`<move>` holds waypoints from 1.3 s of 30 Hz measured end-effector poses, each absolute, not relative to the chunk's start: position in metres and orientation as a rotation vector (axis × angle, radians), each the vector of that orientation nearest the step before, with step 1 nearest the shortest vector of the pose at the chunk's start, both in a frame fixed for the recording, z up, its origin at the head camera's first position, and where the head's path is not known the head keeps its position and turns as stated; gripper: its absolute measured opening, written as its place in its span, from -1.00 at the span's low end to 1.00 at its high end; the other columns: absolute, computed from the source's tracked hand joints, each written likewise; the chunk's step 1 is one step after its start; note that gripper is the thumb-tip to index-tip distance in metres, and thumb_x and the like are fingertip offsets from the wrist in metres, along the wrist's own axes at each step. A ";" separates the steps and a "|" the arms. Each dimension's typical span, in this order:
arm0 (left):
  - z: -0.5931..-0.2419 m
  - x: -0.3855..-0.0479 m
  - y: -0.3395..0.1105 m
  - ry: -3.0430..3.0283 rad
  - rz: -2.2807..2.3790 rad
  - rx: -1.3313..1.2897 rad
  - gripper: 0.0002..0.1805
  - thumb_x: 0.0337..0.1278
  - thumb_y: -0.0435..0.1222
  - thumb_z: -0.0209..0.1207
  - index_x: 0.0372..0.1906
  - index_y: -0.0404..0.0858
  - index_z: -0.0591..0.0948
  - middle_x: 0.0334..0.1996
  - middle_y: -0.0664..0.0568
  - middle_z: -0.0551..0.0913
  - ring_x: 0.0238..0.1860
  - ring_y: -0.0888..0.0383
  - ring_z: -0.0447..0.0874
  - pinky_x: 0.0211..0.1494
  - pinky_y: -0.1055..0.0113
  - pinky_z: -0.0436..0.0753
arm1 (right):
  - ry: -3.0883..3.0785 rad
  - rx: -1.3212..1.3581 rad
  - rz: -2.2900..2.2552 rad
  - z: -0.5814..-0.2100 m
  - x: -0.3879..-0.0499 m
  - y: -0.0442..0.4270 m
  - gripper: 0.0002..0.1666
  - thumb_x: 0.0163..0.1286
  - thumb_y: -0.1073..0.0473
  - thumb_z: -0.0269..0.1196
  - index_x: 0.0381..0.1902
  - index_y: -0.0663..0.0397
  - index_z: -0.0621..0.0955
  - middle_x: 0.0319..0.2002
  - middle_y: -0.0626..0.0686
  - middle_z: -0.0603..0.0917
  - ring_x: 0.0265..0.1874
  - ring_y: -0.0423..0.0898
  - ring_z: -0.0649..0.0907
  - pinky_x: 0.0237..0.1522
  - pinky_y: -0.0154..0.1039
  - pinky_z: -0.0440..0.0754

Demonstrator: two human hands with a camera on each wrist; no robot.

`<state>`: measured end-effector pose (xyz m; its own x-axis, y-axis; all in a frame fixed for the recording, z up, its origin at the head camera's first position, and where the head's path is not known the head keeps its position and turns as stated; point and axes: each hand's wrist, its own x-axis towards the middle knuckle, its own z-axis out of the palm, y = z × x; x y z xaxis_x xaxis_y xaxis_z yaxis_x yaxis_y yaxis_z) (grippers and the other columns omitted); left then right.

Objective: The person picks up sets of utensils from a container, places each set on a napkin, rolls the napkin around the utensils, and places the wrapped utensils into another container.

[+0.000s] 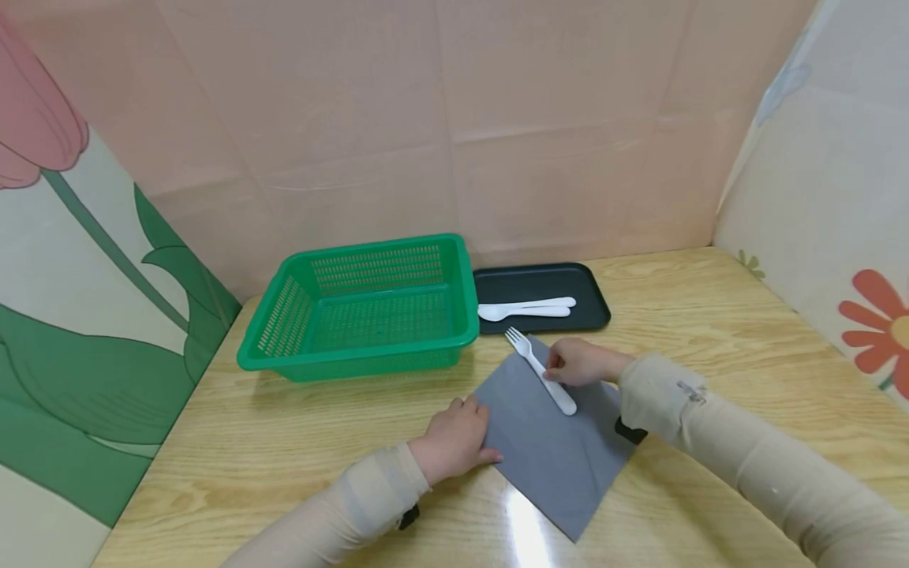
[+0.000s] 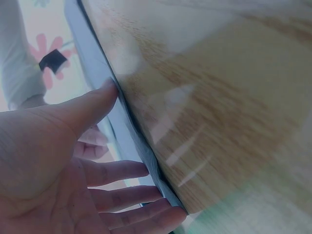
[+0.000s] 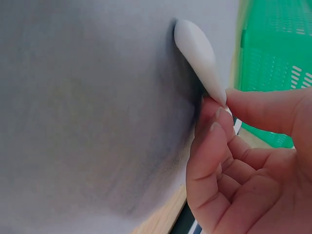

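Note:
A white plastic fork (image 1: 531, 352) lies slantwise over a grey cloth napkin (image 1: 550, 461), tines toward the black tray. My right hand (image 1: 581, 362) pinches the fork's handle between thumb and fingertips; in the right wrist view the rounded handle end (image 3: 197, 46) shows beyond the pinch. My left hand (image 1: 454, 439) rests at the napkin's left edge, thumb and fingers spread. In the left wrist view the left hand's fingertips (image 2: 146, 195) touch that edge, fairly straight. A white spoon (image 1: 497, 312) and another white utensil (image 1: 561, 302) lie on the black tray (image 1: 596, 288).
A green plastic basket (image 1: 369, 359) with slotted sides stands at the back left, overlapping the tray's left end. The wooden table (image 1: 710, 315) meets a pinkish covered wall (image 1: 355, 118) behind. Flower-printed panels (image 1: 838, 205) border both sides.

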<state>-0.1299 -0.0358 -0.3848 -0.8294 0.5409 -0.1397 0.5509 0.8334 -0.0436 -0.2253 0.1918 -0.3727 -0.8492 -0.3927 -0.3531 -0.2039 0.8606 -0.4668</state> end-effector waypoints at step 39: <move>-0.382 -0.128 -0.035 2.889 -0.127 0.867 -0.39 0.00 0.19 0.18 -0.12 -0.28 0.55 -0.21 -0.04 0.55 -0.25 0.14 0.50 -0.36 0.34 0.58 | 2.539 -0.292 -0.737 -0.377 -0.213 0.176 -0.76 0.32 0.17 0.18 -0.51 0.16 0.60 -0.62 -0.04 0.59 -0.63 -0.24 0.50 -0.55 -0.39 0.48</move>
<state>-0.1282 -0.0354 -0.3817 -0.8281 0.5425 -0.1413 0.5527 0.8322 -0.0448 -0.2126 0.1762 -0.3770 -0.8634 -0.3261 -0.3849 -0.0693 0.8325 -0.5497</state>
